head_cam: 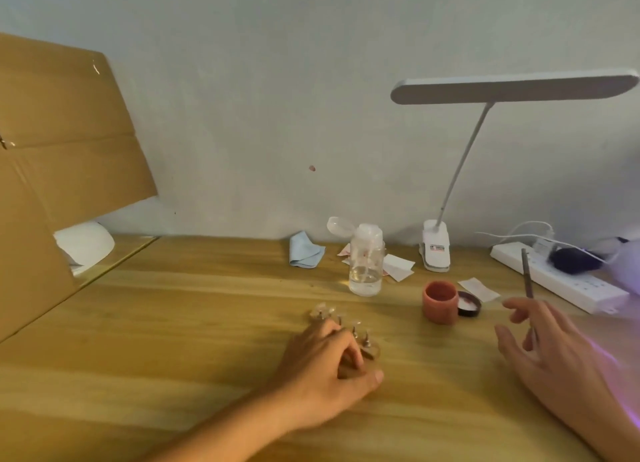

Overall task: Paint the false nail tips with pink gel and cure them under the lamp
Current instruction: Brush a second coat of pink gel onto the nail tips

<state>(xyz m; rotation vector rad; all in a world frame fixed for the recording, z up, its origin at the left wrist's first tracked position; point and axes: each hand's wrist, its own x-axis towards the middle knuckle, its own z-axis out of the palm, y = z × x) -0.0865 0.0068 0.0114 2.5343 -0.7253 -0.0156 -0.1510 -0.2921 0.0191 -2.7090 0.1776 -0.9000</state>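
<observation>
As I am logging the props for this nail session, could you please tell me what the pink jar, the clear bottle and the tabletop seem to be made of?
The pink jar looks like matte plastic: opaque, no glare. The clear bottle is transparent, probably plastic though possibly glass; liquid shows through. The tabletop is wood or wood-look laminate, with streaky grain and soft sheen.

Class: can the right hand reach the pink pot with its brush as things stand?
Probably yes. The pink pot stands uncovered, its lid beside it, with only bare table between it and the right hand holding the brush.
</observation>
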